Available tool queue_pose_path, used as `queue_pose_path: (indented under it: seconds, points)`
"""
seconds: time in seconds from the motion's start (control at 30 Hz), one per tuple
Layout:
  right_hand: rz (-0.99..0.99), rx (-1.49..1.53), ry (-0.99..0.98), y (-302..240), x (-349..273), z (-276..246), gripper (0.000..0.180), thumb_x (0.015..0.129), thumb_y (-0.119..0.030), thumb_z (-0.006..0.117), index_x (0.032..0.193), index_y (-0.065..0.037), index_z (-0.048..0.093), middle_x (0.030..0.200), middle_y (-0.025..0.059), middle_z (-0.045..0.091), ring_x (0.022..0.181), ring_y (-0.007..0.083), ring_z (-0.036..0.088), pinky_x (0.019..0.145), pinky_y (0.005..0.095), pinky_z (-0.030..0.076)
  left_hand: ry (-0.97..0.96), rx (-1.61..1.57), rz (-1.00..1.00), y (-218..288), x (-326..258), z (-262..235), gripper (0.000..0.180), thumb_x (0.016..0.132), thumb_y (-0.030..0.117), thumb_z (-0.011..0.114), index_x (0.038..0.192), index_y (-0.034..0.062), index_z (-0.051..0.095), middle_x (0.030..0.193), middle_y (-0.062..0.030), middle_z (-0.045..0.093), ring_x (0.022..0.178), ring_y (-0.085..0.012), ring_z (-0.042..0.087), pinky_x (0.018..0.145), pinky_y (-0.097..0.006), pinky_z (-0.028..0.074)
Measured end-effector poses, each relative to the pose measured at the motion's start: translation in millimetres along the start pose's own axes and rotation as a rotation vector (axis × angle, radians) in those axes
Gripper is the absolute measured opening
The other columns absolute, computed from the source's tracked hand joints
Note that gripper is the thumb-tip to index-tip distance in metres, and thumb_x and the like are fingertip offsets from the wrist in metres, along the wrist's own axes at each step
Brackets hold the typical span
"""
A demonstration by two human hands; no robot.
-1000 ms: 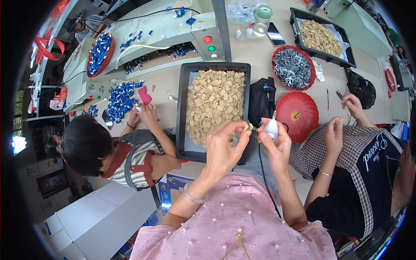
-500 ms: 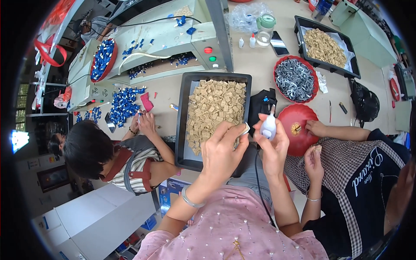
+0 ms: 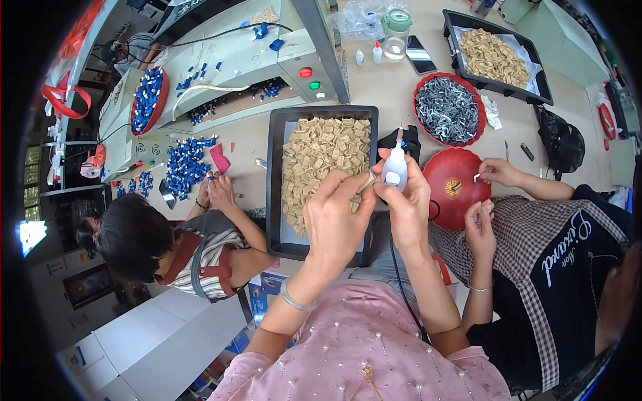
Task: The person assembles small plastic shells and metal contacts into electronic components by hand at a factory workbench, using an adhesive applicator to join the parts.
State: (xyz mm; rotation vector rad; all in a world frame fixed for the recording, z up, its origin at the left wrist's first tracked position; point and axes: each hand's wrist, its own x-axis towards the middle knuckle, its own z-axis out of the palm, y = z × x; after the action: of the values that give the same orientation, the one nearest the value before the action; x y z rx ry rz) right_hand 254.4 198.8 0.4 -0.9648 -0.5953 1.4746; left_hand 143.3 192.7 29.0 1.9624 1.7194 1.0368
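Observation:
A small flat beige piece [image 3: 367, 182] is pinched between the thumb and fingertips of my left hand [image 3: 336, 217]. My right hand [image 3: 409, 217] is wrapped round a white squeeze bottle [image 3: 396, 165] with a thin needle tip pointing up. The two hands are close together, the bottle just to the right of the piece. Just beyond them is a black tray [image 3: 273, 180], lined with white and heaped with similar beige pieces [image 3: 328, 150]. A thin black cord [image 3: 396, 264] hangs below my right hand.
At right, a co-worker's hands [image 3: 498, 172] work by a red dish [image 3: 435, 177]. Beyond it sits a red bowl of grey parts [image 3: 447, 110]. Another person [image 3: 140, 234] at left handles blue parts [image 3: 190, 164]. A machine [image 3: 261, 73], jar [image 3: 396, 33] and phone [image 3: 420, 55] stand farther back.
My right hand has tilted the bottle more upright and shifted slightly left. My left hand still pinches the beige piece. The co-worker's hand at right has lifted from the red dish, holding something small and white.

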Motion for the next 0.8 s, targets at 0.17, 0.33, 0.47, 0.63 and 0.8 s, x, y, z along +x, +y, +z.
queue_pose_path:
  seconds: [0.17,0.33,0.47,0.63,0.8]
  points:
    - [0.015,-0.016,0.017,5,-2,4,0.039,0.076,0.006,0.052,0.115,0.001,0.052,0.095,0.003,0.057,0.08,0.0061,0.053,0.07,0.0205,0.045,-0.006,0.046,-0.005,-2,-6,-3,0.017,0.071,0.005,0.068,0.089,0.006,0.067,0.078,-0.0057,0.059,0.055,-0.0256,0.06,0.05,-0.036,0.046]
    - [0.022,-0.012,0.01,6,-5,11,0.039,0.076,0.006,0.052,0.114,0.001,0.052,0.094,0.0038,0.057,0.078,0.0063,0.054,0.071,0.0212,0.045,-0.005,0.057,-0.051,3,-7,-10,0.02,0.068,0.0,0.069,0.088,0.0001,0.068,0.076,-0.0104,0.061,0.064,-0.0276,0.061,0.058,-0.033,0.048]
    - [0.021,-0.019,0.023,8,-6,13,0.039,0.076,0.006,0.051,0.114,0.002,0.052,0.095,0.0041,0.057,0.077,0.0065,0.055,0.072,0.0213,0.046,-0.002,0.067,-0.02,-6,-8,-9,0.018,0.07,0.003,0.069,0.088,0.0034,0.067,0.078,-0.0077,0.059,0.059,-0.0267,0.06,0.053,-0.035,0.047]
    - [0.012,-0.031,0.028,8,-6,16,0.038,0.076,0.006,0.051,0.114,0.002,0.052,0.095,0.0039,0.057,0.079,0.0063,0.054,0.072,0.0214,0.045,0.015,0.083,0.017,-5,-8,-12,0.017,0.072,0.006,0.068,0.089,0.0063,0.066,0.079,-0.0049,0.058,0.053,-0.0256,0.059,0.047,-0.037,0.045]
    - [0.01,-0.033,0.014,6,-6,16,0.038,0.076,0.006,0.052,0.114,0.001,0.052,0.095,0.0037,0.057,0.081,0.0061,0.053,0.073,0.0213,0.045,0.02,0.085,0.022,-4,-8,-12,0.017,0.072,0.006,0.068,0.088,0.0064,0.066,0.079,-0.0045,0.058,0.052,-0.0254,0.059,0.046,-0.037,0.045]
